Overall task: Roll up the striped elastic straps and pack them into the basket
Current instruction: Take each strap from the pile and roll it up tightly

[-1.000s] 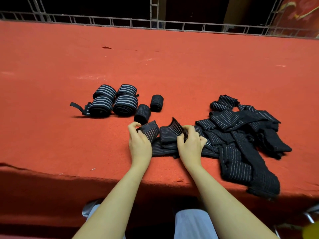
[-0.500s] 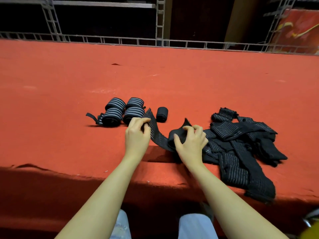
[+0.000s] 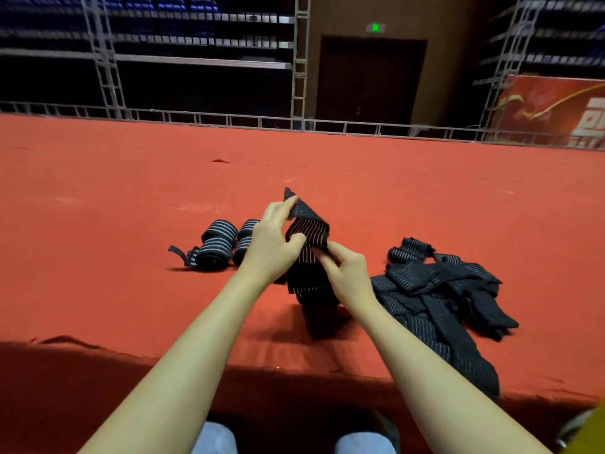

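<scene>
Two hands share one strap (image 3: 307, 257), lifted off the red surface (image 3: 98, 257) at centre, between the finished rolls on the left and the loose heap on the right. The left hand (image 3: 271, 247) has its fingers curled round the strap's upper end, forefinger and thumb pinching the dark tab that pokes up past the knuckles; the right hand (image 3: 347, 276) pinches the band lower down, on its right edge. From these grips the strap's long axis runs roughly up and down, top end tilted far and a little left, and the free length hangs toward the near edge, its tail pooling on the red surface just below the right hand. That is what the next move turns on: the rolling should probably start at the end in the left hand, with the right hand, nearer the slack, feeding it. The rolled straps (image 3: 217, 245) lie just left of the left hand, partly hidden behind it; the unrolled pile (image 3: 435, 290) lies beside the right wrist, trailing over the near edge. No basket is in view, so packing looks a long way off.
</scene>
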{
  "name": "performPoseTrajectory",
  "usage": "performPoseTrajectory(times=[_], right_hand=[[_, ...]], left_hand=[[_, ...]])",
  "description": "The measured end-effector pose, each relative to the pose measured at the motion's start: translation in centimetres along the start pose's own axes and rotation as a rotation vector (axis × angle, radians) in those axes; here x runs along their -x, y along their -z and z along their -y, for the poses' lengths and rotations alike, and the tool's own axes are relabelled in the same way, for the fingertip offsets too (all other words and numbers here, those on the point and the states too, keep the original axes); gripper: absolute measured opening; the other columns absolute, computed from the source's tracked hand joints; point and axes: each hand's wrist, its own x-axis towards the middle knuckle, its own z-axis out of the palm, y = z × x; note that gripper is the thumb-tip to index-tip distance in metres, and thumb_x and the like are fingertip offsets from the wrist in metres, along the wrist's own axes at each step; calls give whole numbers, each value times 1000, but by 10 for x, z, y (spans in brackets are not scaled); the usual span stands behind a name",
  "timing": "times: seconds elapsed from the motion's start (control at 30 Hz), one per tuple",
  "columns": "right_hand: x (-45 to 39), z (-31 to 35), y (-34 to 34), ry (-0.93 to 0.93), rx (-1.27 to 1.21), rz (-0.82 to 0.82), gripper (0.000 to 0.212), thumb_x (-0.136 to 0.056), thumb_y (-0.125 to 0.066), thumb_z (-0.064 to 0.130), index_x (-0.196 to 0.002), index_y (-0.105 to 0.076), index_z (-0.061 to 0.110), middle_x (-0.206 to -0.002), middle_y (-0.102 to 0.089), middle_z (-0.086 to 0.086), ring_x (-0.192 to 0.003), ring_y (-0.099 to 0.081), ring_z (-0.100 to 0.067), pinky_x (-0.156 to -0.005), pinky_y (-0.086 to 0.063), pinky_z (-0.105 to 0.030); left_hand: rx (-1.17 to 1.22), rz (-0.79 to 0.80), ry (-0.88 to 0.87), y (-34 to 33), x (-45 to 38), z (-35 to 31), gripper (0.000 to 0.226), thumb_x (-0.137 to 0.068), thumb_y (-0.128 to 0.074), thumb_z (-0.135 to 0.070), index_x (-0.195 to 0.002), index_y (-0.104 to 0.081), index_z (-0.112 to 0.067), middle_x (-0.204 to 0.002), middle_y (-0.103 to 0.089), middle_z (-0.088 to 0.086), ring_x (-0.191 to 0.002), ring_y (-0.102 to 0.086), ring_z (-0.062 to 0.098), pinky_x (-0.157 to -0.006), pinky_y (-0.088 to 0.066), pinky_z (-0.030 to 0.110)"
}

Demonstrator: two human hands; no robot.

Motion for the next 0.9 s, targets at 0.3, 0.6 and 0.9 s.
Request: performPoseTrajectory(times=[0.3,0.6,0.9], right_hand=[[-10,33,8,12,-175,-91,25,-87,-69,18,-68,-54,25,-58,-54,18,-57,-44,1,-58,-38,-23],[18,-7,-2,-208,96,277,37,-74,-77,39,-103,-55,31,-93,-66,12,-92,-60,-10,-92,-38,-34],[-3,-22,2,-206,182,76,37,-79,-63,8,-67,-50,40,-63,-56,14,-83,-57,-26,-87,-39,-40]], left_hand=[[-94,-106,-12,-4,4,17,35,-83,-59,3,-117,-63,-7,-113,-59,8,-106,-57,24,-95,-40,25],[-50,-308,161,-6,-3,26,24,-83,-56,2,-98,-71,-9,-100,-64,6,-94,-59,20,-92,-45,33],[-132,-264,153,-13,-20,40,17,-86,-49,6,-97,-61,-1,-104,-54,13,-92,-49,20,-80,-31,18]])
